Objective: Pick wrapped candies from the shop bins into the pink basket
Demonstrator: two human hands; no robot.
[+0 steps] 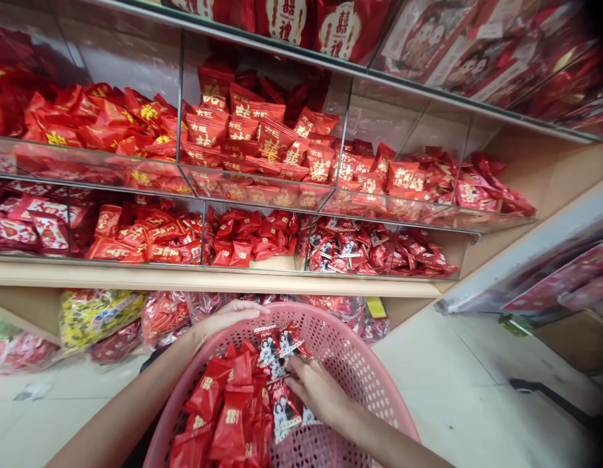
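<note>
My left hand (pixel 224 320) grips the far rim of a pink perforated plastic basket (pixel 352 364), fingers curled over the edge. My right hand (pixel 318 390) reaches inside the basket, its fingers closed on small red-and-white candy packets with a printed picture (pixel 281 348). More red candy packets with gold characters (pixel 227 403) lie heaped in the left of the basket.
In front stand clear acrylic bins (pixel 262 188) on a wooden shelf (pixel 208 281), filled with red wrapped candies. Bags of candy (pixel 99 315) lie under the shelf on a pale tiled floor. Red gift boxes fill the top shelf. Another rack (pixel 549 273) stands at right.
</note>
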